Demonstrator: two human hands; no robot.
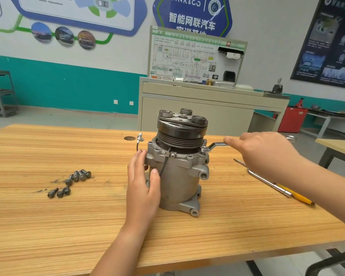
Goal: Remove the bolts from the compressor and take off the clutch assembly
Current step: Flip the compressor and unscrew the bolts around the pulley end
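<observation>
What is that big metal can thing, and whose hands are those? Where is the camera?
The camera sits on a person's head, so you look down at their own two hands. The metal can is a car compressor standing upright on a wooden table. The dark grooved wheel on top is its clutch assembly. The left hand presses against the compressor's side to steady it. The right hand holds a wrench whose end sits on the compressor's rim. Loose bolts lie to the left, and a yellow-handled tool lies on the right.
</observation>
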